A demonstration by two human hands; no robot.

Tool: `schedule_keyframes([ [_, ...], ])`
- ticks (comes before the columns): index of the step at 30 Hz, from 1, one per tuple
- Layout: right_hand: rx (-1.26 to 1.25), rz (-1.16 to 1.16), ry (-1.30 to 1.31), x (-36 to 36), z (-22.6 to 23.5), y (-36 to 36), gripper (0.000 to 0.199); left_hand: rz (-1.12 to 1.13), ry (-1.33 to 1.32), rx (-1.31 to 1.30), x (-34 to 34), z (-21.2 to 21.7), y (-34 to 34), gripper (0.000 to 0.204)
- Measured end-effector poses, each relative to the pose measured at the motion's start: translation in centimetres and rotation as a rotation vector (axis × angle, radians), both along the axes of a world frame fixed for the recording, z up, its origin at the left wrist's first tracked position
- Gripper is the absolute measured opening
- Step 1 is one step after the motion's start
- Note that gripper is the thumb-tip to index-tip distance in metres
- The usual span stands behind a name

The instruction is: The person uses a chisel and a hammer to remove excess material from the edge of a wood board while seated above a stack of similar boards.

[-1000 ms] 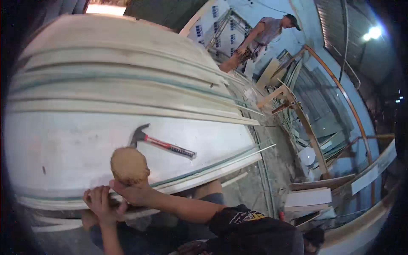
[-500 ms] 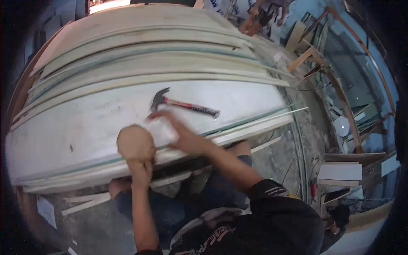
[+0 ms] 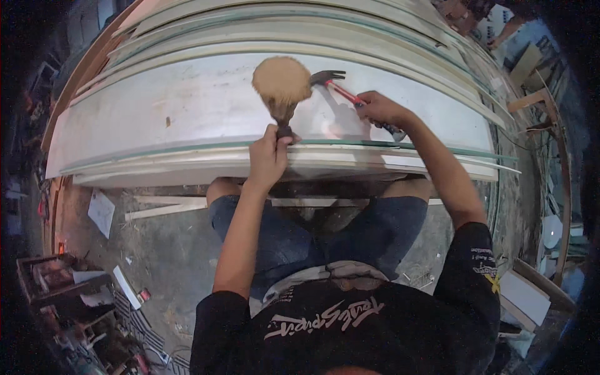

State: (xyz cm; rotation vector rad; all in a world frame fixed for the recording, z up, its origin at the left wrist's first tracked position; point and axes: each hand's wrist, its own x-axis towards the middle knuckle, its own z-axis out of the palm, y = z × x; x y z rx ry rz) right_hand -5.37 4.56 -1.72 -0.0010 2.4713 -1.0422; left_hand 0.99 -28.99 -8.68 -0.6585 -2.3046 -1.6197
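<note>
My left hand (image 3: 269,156) is closed around the short dark handle of a round, tan-bristled brush (image 3: 281,81), whose wide bristle end points up and away from me. To its right my right hand (image 3: 382,109) grips a claw hammer (image 3: 340,90) by its red and black handle. The hammer's dark head is close beside the brush, its claw toward the right; whether the two touch, I cannot tell. Both tools are over a long whitish board (image 3: 206,94). Shadows of the hammer and hand fall on the board.
Long thin strips (image 3: 250,39) and greenish-edged sheets lie lengthwise behind the board. My legs (image 3: 381,219) are at the near edge of the stack. Wood offcuts (image 3: 165,209) lie on the floor, scrap and a crate (image 3: 50,281) at lower left. Another person's hands (image 3: 506,31) show at far right.
My right hand has taken hold of the hammer, which lay on the board. My left hand has turned the brush so its handle shows. The view has shifted.
</note>
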Motion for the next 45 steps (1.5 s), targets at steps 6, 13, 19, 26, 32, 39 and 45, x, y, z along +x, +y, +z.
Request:
schedule_keyframes([
  [6, -0.379, -0.173, 0.283, 6.4, 10.1, -5.7, 0.021, -0.008, -0.012, 0.004, 0.0, 0.0, -0.1, 0.023],
  [13, -0.230, 0.083, 0.808, 11.7, 20.8, -7.6, 0.026, -0.040, 0.032, 0.045, 0.1, 0.0, 0.0, 0.034],
  [19, 0.228, 0.132, 1.016, 14.4, 23.6, -9.7, 0.042, 0.013, 0.026, -0.004, -0.2, 0.7, 0.2, 0.021],
  [26, 0.261, 0.146, 0.887, 13.0, 21.4, -8.6, 0.042, 0.028, 0.052, -0.057, 0.1, 0.7, 0.2, 0.014],
  [32, 0.134, 0.077, 0.864, 13.9, 20.4, -8.5, 0.032, 0.039, -0.040, -0.100, -0.4, 0.4, 0.2, 0.028],
  [39, -0.042, -0.007, 0.728, 13.0, 19.6, -8.0, 0.036, 0.032, 0.063, -0.136, -0.4, -0.2, 0.1, 0.029],
  [45, -0.100, -0.110, 0.512, 9.4, 16.4, -5.6, 0.040, 0.055, 0.073, -0.092, -0.1, 0.2, 0.4, 0.020],
])
